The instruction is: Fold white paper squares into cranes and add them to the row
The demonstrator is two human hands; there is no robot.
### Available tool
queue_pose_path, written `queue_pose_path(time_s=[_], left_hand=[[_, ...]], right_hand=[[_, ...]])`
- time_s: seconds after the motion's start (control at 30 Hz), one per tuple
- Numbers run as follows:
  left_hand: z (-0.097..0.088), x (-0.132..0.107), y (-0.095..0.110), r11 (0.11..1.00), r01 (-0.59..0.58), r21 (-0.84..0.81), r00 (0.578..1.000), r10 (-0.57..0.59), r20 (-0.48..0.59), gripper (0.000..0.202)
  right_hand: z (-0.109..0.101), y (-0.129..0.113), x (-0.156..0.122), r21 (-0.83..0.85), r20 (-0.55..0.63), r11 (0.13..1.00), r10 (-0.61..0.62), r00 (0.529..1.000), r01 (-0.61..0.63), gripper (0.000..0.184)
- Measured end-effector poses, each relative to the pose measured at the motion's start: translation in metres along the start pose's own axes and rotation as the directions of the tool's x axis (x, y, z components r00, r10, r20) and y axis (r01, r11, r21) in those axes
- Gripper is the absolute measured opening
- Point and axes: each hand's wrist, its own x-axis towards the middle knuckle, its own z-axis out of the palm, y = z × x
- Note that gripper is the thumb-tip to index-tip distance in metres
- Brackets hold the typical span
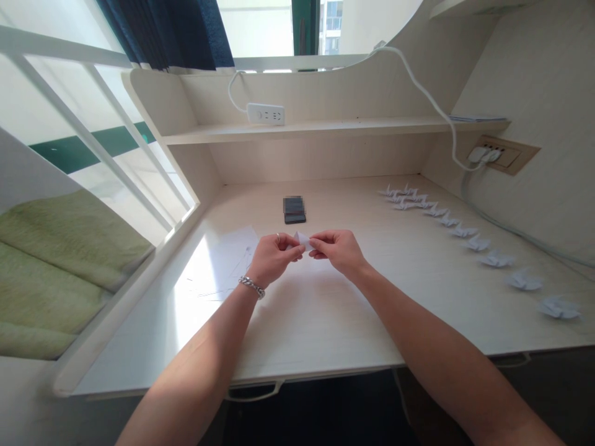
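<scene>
Between both hands, above the middle of the desk, is a small folded piece of white paper (302,239). My left hand (275,254), with a ring and a chain bracelet on the wrist, pinches its left side. From the right, my right hand (338,248) grips the paper's other edge between thumb and fingers. Part of the paper is hidden behind the fingertips. Just beyond the hands lies a dark phone (294,210), its screen blurred. White paper sheets (232,260) rest on the desk left of my left hand, partly in bright sunlight.
Several folded white paper cranes (475,243) stand in a line along the desk's right side. A raised shelf (316,128) at the back holds a power strip (266,114). A white cable (425,93) hangs down to a wall socket (504,153). Bed rails (88,118) border the left.
</scene>
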Motion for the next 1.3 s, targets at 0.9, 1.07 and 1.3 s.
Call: queue_pose_path(time_s=[0.9, 1.07, 1.3], left_hand=[[-0.0017, 0.0005, -0.0060, 0.971, 0.124, -0.203, 0.991, -0.111, 0.070, 0.041], [-0.0012, -0.0008, -0.0035, 0.974, 0.120, -0.191, 0.991, -0.107, 0.076, 0.038], [0.0007, -0.0022, 0.0031, 0.982, 0.115, -0.151, 0.992, -0.108, 0.059, 0.034]], right_hand=[[-0.0064, -0.0018, -0.0002, -0.078, 0.158, 0.996, 0.049, 0.986, -0.037, 0.028], [-0.0085, -0.0028, 0.0001, -0.079, 0.181, 0.995, 0.069, 0.981, -0.056, 0.028], [-0.0089, 0.0000, -0.0003, -0.111, 0.233, 0.993, 0.059, 0.971, -0.033, 0.026]])
